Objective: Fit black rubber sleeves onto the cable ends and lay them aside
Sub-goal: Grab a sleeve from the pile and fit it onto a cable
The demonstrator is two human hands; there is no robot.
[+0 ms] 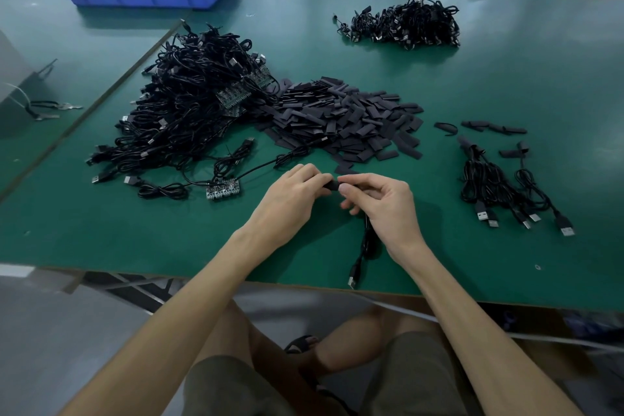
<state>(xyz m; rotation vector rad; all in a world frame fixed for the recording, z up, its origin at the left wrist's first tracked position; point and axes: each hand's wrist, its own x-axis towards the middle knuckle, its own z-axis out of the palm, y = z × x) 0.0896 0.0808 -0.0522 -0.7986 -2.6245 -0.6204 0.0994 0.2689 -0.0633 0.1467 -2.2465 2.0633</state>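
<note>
Sleeve [332, 185]: holding it between both hands, just above the table [472, 84], in front of the sleeve pile [337, 118]. Curling the left hand [290, 199] fingers round its left part; pressing the right hand [385, 203] thumb and forefinger together on its right end, other fingers loosely bent. Not seeing where sleeve stops and cable [366, 240] end begins, both being black and half hidden. Letting the cable trail down under the right palm, with its plug [352, 280] at the table's front edge.

Probably risking these:
- Buckling or folding the soft sleeve by pushing askew, leaving the mouth flattened and the end catching on its rim.
- Losing the pinch, since only fingertips are gripping on the right.
- Dragging the plug off the edge, its weight then tugging the cable back out.
- Dropping the piece among loose sleeves instead of beside the finished cables [499, 186].
</note>
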